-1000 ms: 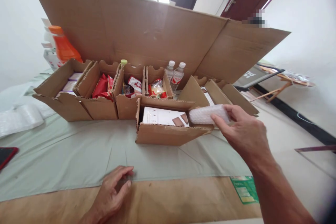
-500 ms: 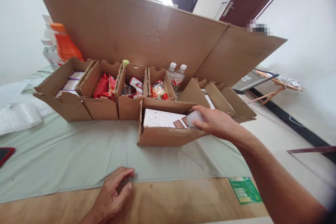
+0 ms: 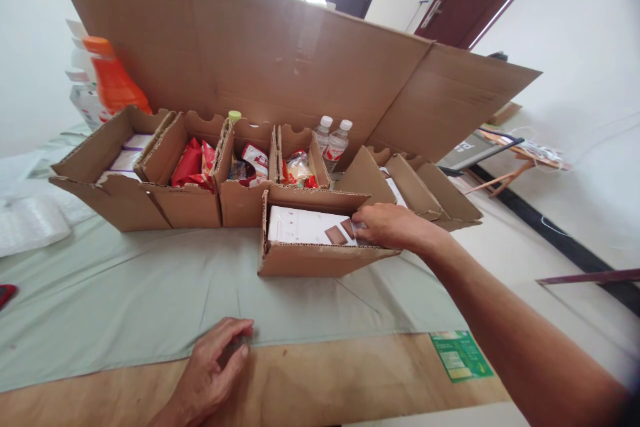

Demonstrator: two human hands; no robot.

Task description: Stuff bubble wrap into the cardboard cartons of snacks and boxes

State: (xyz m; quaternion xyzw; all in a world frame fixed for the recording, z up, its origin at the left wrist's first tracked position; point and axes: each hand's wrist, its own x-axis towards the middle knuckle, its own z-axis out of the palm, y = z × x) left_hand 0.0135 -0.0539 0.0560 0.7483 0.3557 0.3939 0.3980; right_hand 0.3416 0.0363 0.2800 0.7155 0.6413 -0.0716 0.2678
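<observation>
Since the earlier frame, the right grip (image 3: 384, 224) has sunk deeper into the front box's (image 3: 320, 261) right end, where the packet (image 3: 358, 228), nearly hidden, sits beside the white carton (image 3: 303, 225); its fingers are curled, but whether they clasp the packet I cannot tell. The left grip (image 3: 214, 365) is slack and bare over the counter (image 3: 310, 373). Best ease the packet down level, clear of the cardboard rim, opening only once it feels firm.
</observation>
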